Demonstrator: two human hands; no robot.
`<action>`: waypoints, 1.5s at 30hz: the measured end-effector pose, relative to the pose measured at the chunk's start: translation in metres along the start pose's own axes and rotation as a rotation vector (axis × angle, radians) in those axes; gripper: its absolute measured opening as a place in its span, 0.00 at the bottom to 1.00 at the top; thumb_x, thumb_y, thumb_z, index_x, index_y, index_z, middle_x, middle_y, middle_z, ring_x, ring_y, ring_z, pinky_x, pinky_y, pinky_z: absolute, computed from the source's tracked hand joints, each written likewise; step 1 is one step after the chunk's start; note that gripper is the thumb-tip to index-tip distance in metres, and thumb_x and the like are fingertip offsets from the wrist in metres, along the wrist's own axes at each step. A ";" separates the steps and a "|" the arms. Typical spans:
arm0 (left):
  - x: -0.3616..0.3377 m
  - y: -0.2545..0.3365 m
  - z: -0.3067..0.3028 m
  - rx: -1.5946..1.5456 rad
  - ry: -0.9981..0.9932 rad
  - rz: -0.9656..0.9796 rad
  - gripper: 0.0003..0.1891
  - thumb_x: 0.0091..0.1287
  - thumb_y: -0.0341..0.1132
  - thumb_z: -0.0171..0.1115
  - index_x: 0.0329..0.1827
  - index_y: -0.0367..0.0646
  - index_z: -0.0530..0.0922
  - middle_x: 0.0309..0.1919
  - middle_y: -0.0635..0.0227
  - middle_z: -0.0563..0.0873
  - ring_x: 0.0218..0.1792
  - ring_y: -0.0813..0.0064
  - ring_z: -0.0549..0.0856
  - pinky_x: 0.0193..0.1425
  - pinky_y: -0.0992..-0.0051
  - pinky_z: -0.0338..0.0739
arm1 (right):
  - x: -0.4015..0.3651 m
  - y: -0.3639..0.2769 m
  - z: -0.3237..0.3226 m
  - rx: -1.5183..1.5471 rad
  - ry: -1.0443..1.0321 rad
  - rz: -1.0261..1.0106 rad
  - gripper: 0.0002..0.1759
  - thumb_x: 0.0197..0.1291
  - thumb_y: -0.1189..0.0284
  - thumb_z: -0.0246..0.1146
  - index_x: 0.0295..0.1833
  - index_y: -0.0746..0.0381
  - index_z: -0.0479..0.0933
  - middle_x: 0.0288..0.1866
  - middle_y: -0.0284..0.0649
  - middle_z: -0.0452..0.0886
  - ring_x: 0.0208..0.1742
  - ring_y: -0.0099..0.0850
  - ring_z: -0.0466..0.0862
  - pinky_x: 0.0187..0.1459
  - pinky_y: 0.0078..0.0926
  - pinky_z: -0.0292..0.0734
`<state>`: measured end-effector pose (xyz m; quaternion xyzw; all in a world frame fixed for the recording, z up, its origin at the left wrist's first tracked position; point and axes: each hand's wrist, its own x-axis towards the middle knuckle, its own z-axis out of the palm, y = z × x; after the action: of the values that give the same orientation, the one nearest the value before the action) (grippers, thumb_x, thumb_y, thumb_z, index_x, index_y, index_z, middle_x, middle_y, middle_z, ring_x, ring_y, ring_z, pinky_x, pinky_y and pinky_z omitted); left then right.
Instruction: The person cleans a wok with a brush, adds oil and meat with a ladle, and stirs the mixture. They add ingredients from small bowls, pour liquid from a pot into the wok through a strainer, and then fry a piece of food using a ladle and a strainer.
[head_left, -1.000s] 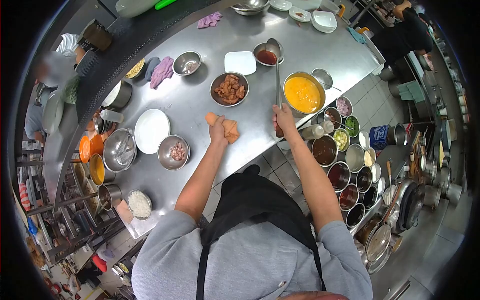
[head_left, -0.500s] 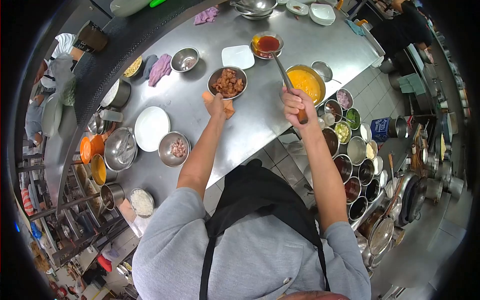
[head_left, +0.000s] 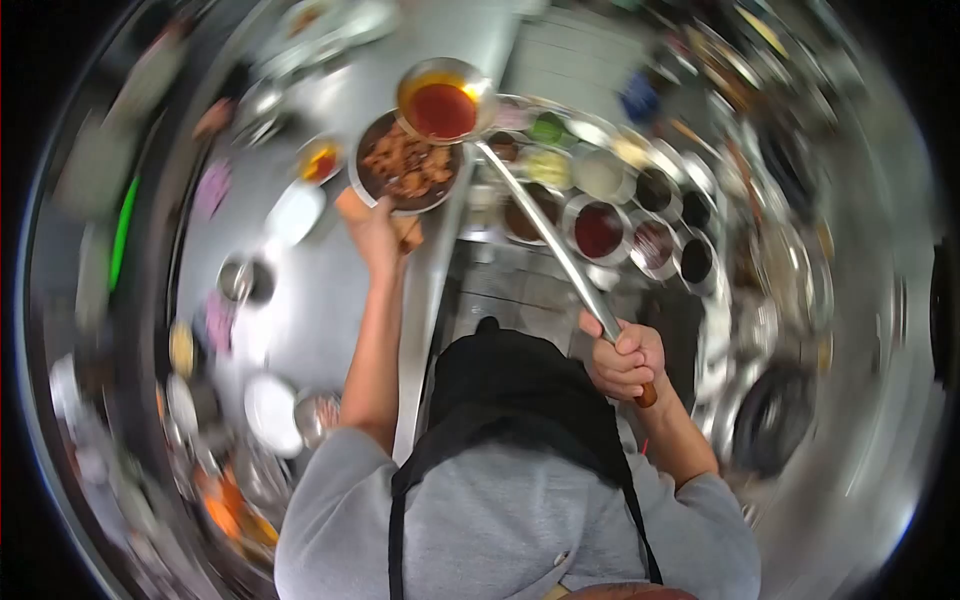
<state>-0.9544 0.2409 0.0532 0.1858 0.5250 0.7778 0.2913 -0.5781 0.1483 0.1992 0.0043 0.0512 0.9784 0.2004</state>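
Note:
My left hand (head_left: pixel 376 240) grips a steel bowl (head_left: pixel 440 203) at its near rim, with an orange cloth (head_left: pixel 410 236) between palm and metal. Browned pieces of meat (head_left: pixel 400 165) fill much of the bowl. In my right hand (head_left: pixel 628 360), closed around the wooden end of its long handle, is a ladle (head_left: pixel 545 232). Red liquid (head_left: pixel 440 110) lies in the ladle's cup, with a yellow-orange film along the inner wall. Its cup overlaps the far right rim of the bowl in this view.
Several pots of sauces and chopped ingredients (head_left: pixel 598 230) stand beyond the steel table's (head_left: pixel 310 340) right edge. Left on the table are a small bowl with red and yellow contents (head_left: pixel 320 160), a white dish (head_left: pixel 296 213), a metal bowl (head_left: pixel 240 280) and a white plate (head_left: pixel 270 415).
My view has swung right and blurred. The meat bowl has moved with my left hand to the table's right edge. The ladle's cup now overlaps the bowl; my right hand is lower in view.

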 end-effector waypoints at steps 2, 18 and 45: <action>-0.044 0.010 0.053 0.073 -0.172 -0.316 0.24 0.59 0.23 0.63 0.61 0.34 0.74 0.51 0.62 0.84 0.50 0.68 0.85 0.56 0.68 0.79 | -0.071 0.017 0.004 -0.059 0.054 -0.194 0.17 0.61 0.78 0.54 0.56 0.67 0.64 0.16 0.28 0.64 0.08 0.17 0.68 0.09 0.21 0.67; -0.532 -0.127 0.390 0.276 -1.527 -0.600 0.25 0.57 0.24 0.64 0.60 0.32 0.72 0.50 0.59 0.84 0.44 0.69 0.87 0.49 0.70 0.83 | -0.507 0.117 -0.071 -0.021 1.113 -1.646 0.07 0.68 0.77 0.52 0.50 0.58 0.66 0.23 0.25 0.66 0.15 0.17 0.64 0.16 0.22 0.64; -0.902 -0.243 0.553 0.334 -1.846 1.120 0.24 0.55 0.29 0.70 0.54 0.41 0.70 0.44 0.53 0.80 0.47 0.49 0.83 0.48 0.52 0.77 | -0.564 0.115 -0.141 -0.043 1.757 -1.834 0.11 0.65 0.79 0.53 0.52 0.62 0.66 0.21 0.32 0.68 0.13 0.23 0.69 0.14 0.24 0.65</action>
<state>0.1240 0.1156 0.0530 0.9473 0.0442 0.2803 0.1487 -0.1089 -0.1923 0.0775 -0.6837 0.1347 0.1551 0.7002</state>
